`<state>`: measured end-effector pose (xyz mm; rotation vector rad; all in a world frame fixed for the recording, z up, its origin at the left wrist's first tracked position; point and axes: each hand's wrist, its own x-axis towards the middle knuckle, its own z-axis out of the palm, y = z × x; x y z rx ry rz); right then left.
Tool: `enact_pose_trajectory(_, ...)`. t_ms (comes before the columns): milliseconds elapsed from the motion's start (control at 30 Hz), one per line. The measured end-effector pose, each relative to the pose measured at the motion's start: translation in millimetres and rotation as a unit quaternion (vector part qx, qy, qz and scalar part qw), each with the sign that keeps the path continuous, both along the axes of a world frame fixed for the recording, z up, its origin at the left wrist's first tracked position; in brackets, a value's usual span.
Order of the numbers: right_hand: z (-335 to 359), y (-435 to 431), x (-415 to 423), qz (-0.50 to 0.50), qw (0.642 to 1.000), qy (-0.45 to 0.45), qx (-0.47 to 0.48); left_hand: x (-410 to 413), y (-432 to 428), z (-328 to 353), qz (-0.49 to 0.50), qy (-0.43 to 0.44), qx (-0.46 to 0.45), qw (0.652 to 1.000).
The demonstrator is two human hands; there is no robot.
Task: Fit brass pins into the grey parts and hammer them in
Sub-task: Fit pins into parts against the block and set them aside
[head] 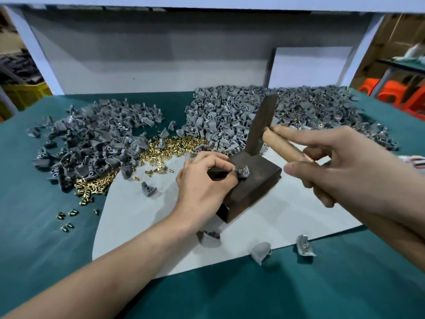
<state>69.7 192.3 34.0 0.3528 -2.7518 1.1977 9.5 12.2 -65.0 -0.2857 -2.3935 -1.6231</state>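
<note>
The step in hand is the hammering of a pin that is already seated. In the middle of the frame the left hand (202,178) pinches a small grey moulded part (245,172) between thumb and fingertips and holds it down on the top face of a dark rectangular block (255,185). A short brass pin (240,169) shows standing in the part, just beside the fingertips.

To the right, the right hand (345,164) is wrapped round the pale wooden handle of a hammer with a dark metal head (262,125). Its forefinger lies stretched along the handle. The head is up, above the far end of the block, and apart from the part.

The next move, as I judge it, is a short, square blow onto the pin head. It calls for the left fingertips to stay low on the part's sides, since they sit very close to where the head must land.

Stock lies beyond the block: a loose heap of brass pins (174,146) at centre, and 2 heaps of grey parts, 1 at upper left (92,143) and 1 at upper right (230,111). All of it rests on a green table cover (34,226).
</note>
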Motion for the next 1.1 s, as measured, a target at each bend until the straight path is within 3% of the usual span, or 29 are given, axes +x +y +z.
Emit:
enact_pose_trajectory(133,6.5,0.1,3.9,0.001,0.999,0.040,-0.037,-0.1,0.4,-2.5,0.003,-0.009,0.025,1.000)
enact_pose_trajectory(267,0.7,-6.6,11.9,0.015,0.999,-0.018,-0.041,0.9,0.6,-2.4,0.000,-0.006,0.035,0.999)
enact_pose_trajectory(367,4.0,-3.8,16.7,-0.002,0.998,0.026,-0.053,1.0,0.7,-2.3,-0.001,-0.011,0.034,0.999)
enact_pose_trajectory(467,-5.5,-10.3,18.4,-0.005,0.999,0.053,0.004,0.6,0.3,-3.2,-0.002,-0.009,0.038,0.999)
enact_pose_trajectory(533,-14.6,-17.6,17.0,0.008,0.997,0.010,0.071,-0.3,-0.4,-3.3,-0.008,-0.004,0.036,0.999)
enact_pose_trajectory(600,-9.6,-19.0,17.4,0.009,0.997,-0.015,0.074,0.1,-0.8,-3.7,-0.011,0.002,0.039,0.999)
enact_pose_trajectory(700,5.1,-7.7,17.6,-0.018,0.999,0.045,0.019,-1.4,0.4,-2.9,0.000,-0.002,0.029,1.000)
enact_pose_trajectory(767,1.7,-9.9,14.8,-0.014,0.997,0.054,0.048,-1.9,0.4,-3.5,0.000,-0.003,0.030,1.000)
enact_pose_trajectory(833,-6.7,-13.7,15.0,0.008,0.997,-0.002,0.080,-1.4,0.4,-3.6,-0.006,0.001,0.035,0.999)
enact_pose_trajectory(1000,-2.5,-14.8,11.3,-0.007,0.993,0.052,0.105,-1.8,1.0,-3.1,-0.003,-0.004,0.029,1.000)
enact_pose_trajectory(1100,-9.0,-15.7,11.5,-0.013,0.994,0.010,0.112,-1.5,-0.3,-4.4,-0.008,0.006,0.037,0.999)
